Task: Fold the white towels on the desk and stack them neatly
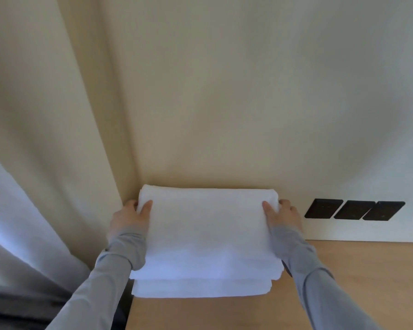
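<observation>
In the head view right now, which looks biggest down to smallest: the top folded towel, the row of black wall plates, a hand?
1. Top folded towel, clearly largest.
2. Row of black wall plates.
3. Left hand and right hand, which look alike.

No legible txt anywhere.

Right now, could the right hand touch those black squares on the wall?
Probably yes. The black wall plates sit just right of the right hand, with nothing between them. But that hand has its grip on the folded white towel, so it would have to let go first.
</observation>
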Available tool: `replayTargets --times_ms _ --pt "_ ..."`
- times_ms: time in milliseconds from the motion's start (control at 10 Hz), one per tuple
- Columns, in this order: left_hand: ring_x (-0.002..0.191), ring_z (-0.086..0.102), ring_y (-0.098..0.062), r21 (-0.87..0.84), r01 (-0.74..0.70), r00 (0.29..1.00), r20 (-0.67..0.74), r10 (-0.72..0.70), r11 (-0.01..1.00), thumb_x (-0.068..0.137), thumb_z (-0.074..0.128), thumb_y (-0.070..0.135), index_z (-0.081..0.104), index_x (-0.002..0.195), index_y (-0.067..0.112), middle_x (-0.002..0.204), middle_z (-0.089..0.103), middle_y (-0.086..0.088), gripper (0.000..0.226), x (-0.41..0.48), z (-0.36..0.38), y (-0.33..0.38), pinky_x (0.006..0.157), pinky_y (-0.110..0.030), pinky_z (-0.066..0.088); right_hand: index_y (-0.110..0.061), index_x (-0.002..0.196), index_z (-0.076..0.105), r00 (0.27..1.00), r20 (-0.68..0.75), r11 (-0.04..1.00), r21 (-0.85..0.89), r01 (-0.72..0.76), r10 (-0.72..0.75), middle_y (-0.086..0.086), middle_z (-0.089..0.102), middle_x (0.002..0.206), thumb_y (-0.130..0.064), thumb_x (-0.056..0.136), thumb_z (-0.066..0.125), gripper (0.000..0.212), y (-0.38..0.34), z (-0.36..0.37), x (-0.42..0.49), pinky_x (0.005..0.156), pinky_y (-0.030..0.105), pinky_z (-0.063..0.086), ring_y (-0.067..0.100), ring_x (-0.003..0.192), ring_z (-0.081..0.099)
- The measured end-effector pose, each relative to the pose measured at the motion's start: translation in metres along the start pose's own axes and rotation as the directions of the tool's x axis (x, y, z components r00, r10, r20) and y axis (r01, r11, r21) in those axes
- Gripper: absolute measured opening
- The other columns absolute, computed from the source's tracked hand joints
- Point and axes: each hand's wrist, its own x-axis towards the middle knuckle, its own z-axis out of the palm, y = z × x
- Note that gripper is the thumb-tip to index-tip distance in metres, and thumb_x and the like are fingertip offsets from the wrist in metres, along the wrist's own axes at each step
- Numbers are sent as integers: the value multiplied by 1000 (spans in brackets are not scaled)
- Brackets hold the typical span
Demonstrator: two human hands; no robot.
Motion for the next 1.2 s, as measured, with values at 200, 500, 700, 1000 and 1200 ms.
replayTargets --times_ms 200,500,700,1000,1200 --pt "131 41 -32 217 -671 703 -115 702 709 95 35 28 40 138 5 143 42 -17 49 -81 31 51 107 -47 33 1 114 64 607 -216 643 -305 702 -765 20 63 121 -13 83 50 37 -47 42 -59 93 59 43 38 112 60" --pt "137 -22 -1 410 -588 805 218 551 697 81 -15 55 -18 143 30 148 -27 19 67 -19 38 -3 116 -33 -8 -24 150 -3 816 193 707 -418 571 -545 -14 -11 156 -39 100 13 55 22 31 -10 116 29 -8 -2 138 -17" --pt "134 -28 0 327 -608 794 241 558 723 74 -21 56 -26 135 34 145 -30 20 66 -15 46 -9 115 -30 -12 -24 149 -8 822 234 711 -417 567 -519 -19 -21 148 -38 100 10 54 39 38 0 116 31 -10 -4 136 -20" --pt "142 -12 -5 368 -590 807 305 506 718 96 12 49 -2 148 30 155 -16 14 57 -10 31 4 117 -33 -2 -14 150 -3 849 325 711 -465 528 -418 -2 -7 159 -36 102 15 56 10 20 1 116 29 -8 10 146 -8" --pt "142 16 -13 286 -576 811 316 492 766 98 22 45 19 148 21 156 16 4 55 -18 -9 34 115 -31 17 -8 149 13 810 272 763 -281 583 -519 6 10 159 -33 102 27 55 -36 -2 -18 114 23 7 15 146 9"
